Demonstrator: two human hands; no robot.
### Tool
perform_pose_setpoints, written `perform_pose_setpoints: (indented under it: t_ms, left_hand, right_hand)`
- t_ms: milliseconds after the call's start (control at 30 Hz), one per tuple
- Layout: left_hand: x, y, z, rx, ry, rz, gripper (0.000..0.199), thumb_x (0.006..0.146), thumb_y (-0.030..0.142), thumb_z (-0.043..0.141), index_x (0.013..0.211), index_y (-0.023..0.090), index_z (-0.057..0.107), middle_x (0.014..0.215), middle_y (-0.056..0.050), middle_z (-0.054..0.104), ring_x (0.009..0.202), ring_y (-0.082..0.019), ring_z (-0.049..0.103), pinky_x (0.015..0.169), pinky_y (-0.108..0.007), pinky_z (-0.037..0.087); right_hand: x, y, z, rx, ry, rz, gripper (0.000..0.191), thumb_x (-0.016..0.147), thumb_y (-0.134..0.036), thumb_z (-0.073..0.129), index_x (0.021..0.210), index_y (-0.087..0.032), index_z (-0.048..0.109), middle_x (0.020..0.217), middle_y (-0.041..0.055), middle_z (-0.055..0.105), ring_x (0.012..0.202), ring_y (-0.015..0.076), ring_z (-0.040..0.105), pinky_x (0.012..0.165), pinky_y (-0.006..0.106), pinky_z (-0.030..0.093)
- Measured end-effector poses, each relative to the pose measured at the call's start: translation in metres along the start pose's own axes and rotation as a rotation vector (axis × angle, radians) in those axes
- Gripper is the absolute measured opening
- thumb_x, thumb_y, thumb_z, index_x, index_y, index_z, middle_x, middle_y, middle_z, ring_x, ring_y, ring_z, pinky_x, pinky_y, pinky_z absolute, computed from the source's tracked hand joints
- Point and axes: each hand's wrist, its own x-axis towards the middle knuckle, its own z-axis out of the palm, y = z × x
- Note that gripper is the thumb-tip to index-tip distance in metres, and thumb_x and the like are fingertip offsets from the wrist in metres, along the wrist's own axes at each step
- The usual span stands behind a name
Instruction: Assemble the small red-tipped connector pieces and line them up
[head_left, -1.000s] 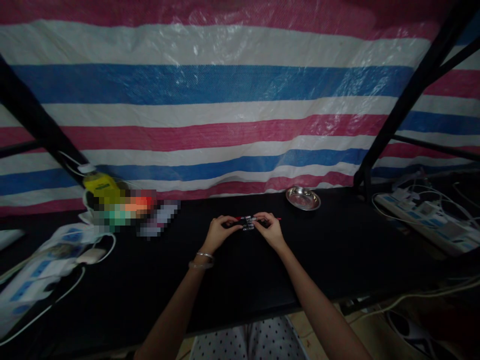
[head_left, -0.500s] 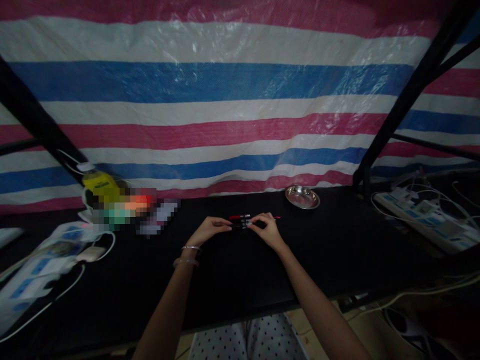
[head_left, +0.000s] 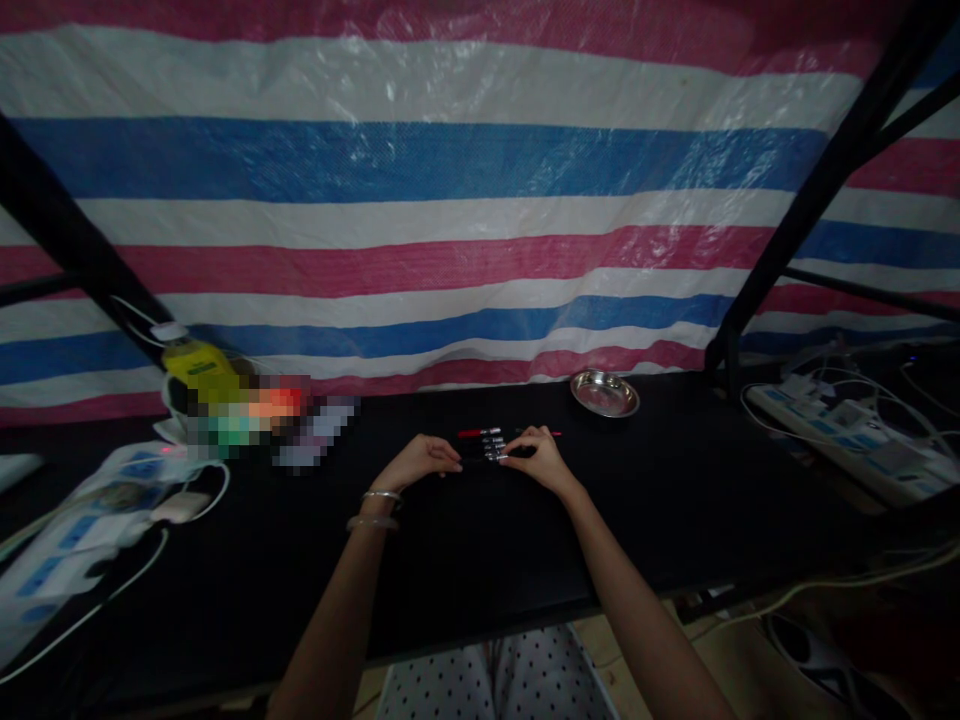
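On our desk (head_left: 480, 560), pens (head_left: 493, 446) seem nearly aligned.
Right hand (head_left: 543, 462) pinches the nearest pen (head_left: 493, 457); left hand (head_left: 418, 465), grip unclear.

A slim red pen (head_left: 470, 433) with a silvery right end lies crosswise on the black counter (head_left: 480, 560). On its near side, three small silvery pieces (head_left: 494, 447) form a column; a thin red tip (head_left: 556, 433) shows farther right.

We wore two bangles on our left wrist (head_left: 380, 508), toward seven o'clock: a slim silvery bangle (head_left: 384, 494) and, farther from the fingers, a thicker, pale bangle (head_left: 373, 523). At six o'clock, our white garment (head_left: 442, 688) bore small black polka dots.
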Motion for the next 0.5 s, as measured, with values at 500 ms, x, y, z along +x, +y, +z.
perform_pose_setpoints:
  t_ms: [500]
  left_hand:
    - [0.0035,-0.001,0.003,0.338,0.067,0.142,0.021,0.059,0.035,0.072,0.07,0.017,0.07,0.066,0.001,0.059,0.061,-0.012,0.049,0.056,-0.023,0.034]
  right_hand:
    - [-0.0009,0.001,-0.0029,-0.085,-0.073,0.059,0.017,0.06,-0.029,0.079,0.075,-0.027,0.071,0.075,0.0,0.055,0.081,0.0173,0.047,0.077,0.029,0.034]
